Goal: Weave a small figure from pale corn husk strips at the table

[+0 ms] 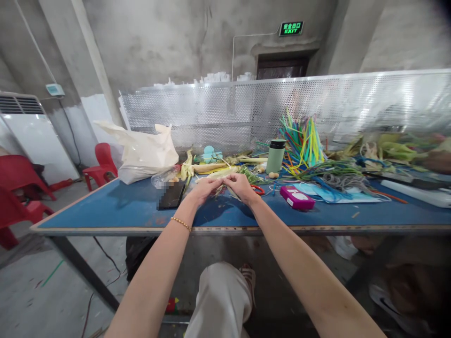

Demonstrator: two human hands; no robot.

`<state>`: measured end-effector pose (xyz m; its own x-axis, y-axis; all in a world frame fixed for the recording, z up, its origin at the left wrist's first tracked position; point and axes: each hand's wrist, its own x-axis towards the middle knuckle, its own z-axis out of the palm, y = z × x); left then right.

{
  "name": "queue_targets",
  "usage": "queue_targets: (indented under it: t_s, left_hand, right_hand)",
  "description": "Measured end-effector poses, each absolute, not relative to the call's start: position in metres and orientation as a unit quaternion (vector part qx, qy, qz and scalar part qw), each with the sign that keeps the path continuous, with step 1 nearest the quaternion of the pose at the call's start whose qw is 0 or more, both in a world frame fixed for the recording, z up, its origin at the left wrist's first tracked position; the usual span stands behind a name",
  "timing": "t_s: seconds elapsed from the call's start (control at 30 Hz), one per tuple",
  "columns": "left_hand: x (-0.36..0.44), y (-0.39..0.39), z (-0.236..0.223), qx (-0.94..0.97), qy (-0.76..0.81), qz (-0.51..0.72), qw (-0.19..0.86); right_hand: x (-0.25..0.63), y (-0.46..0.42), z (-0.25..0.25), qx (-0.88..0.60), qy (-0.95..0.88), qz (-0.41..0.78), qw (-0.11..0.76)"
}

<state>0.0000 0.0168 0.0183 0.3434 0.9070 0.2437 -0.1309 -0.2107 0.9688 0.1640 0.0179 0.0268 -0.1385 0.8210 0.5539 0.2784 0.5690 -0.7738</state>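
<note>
My left hand (205, 189) and my right hand (240, 187) meet fingertip to fingertip just above the table. Both are closed in a pinch on a pale corn husk (222, 172), which shows between and behind the fingers. A gold bead bracelet (181, 224) circles my left wrist. Beyond the hands lie more dried corn husks (207, 167) and a clump of green stems (250, 175). Right beside my right hand is an orange-red loop (259, 189), perhaps a scissors handle. To the left of my left hand rests a dark phone (171, 195). Exact finger contact is too small to make out.
The blue table (116, 206) carries a cream bag (148, 152), a green bottle (276, 157), a bundle of coloured strips (306, 145), a magenta box (297, 197) and coiled wires (338, 180). A perforated metal screen (197, 112) stands behind. Another person's hand (439, 161) is at far right.
</note>
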Motion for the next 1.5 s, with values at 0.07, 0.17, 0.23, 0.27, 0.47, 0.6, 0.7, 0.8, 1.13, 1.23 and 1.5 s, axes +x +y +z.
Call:
queue_targets:
  t_s: [0.07, 0.17, 0.23, 0.27, 0.47, 0.6, 0.7, 0.8, 1.13, 1.23, 1.5]
  left_hand:
    - [0.007, 0.018, 0.017, 0.598, 0.303, 0.474, 0.572]
    - [0.012, 0.015, 0.017, 0.567, 0.313, 0.491, 0.582]
    - [0.012, 0.012, 0.016, 0.549, 0.319, 0.507, 0.583]
    - [0.011, 0.010, 0.015, 0.541, 0.323, 0.514, 0.582]
    - [0.007, 0.008, 0.012, 0.500, 0.339, 0.553, 0.574]
    - [0.007, 0.008, 0.011, 0.511, 0.338, 0.552, 0.565]
    - [0.007, 0.008, 0.011, 0.528, 0.347, 0.544, 0.552]
    - [0.006, 0.008, 0.011, 0.547, 0.375, 0.548, 0.510]
    - [0.006, 0.007, 0.013, 0.582, 0.396, 0.579, 0.410]
    - [0.007, 0.003, 0.015, 0.619, 0.392, 0.554, 0.394]
    - [0.009, 0.000, 0.016, 0.628, 0.391, 0.535, 0.408]
  right_hand:
    - [0.164, 0.017, 0.026, -0.388, -0.709, 0.262, 0.527]
    - [0.166, 0.016, 0.025, -0.407, -0.698, 0.267, 0.526]
    - [0.166, 0.016, 0.026, -0.423, -0.689, 0.270, 0.522]
    - [0.166, 0.017, 0.026, -0.430, -0.688, 0.268, 0.520]
    - [0.167, 0.016, 0.025, -0.409, -0.742, 0.193, 0.495]
    - [0.168, 0.015, 0.024, -0.409, -0.762, 0.154, 0.477]
    - [0.168, 0.014, 0.023, -0.413, -0.771, 0.129, 0.468]
    - [0.167, 0.014, 0.024, -0.405, -0.780, 0.122, 0.461]
    - [0.166, 0.015, 0.025, -0.421, -0.760, 0.131, 0.477]
    - [0.165, 0.014, 0.024, -0.382, -0.748, 0.234, 0.490]
    - [0.162, 0.015, 0.027, -0.371, -0.620, 0.341, 0.601]
